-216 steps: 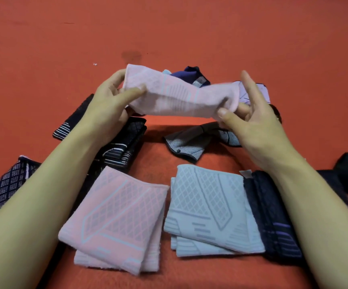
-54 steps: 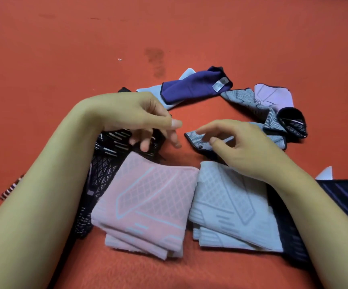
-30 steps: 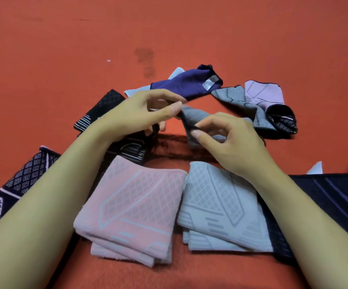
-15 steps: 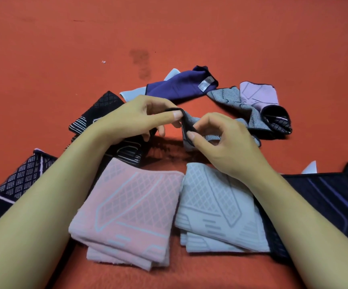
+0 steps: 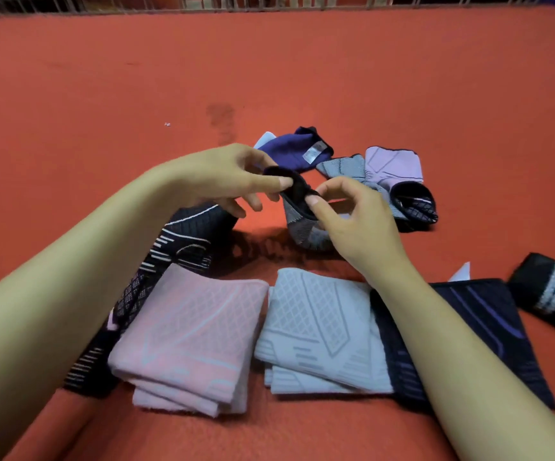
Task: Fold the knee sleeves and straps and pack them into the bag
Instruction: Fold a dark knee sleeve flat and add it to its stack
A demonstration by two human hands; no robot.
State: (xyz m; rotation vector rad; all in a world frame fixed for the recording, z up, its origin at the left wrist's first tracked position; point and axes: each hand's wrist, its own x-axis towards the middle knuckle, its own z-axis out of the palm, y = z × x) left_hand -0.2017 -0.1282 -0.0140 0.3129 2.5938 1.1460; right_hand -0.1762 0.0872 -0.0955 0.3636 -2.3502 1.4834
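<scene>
Both hands hold a grey knee sleeve with a black rim, lifted a little off the red surface. My left hand pinches the black rim from the left, and my right hand pinches it from the right. In front of me lie a folded pink sleeve stack, a folded pale blue stack and a folded dark navy sleeve. Unfolded pieces lie beyond: a purple sleeve, a lilac one, and black patterned ones under my left arm. No bag is in view.
A black sleeve with a white stripe lies at the right edge. The red mat stretches far ahead to a metal railing along the top.
The pink sleeve I held earlier now lies folded on the pink stack. Both hands then took up the grey sleeve and raised its black rim; the view has tilted up.
</scene>
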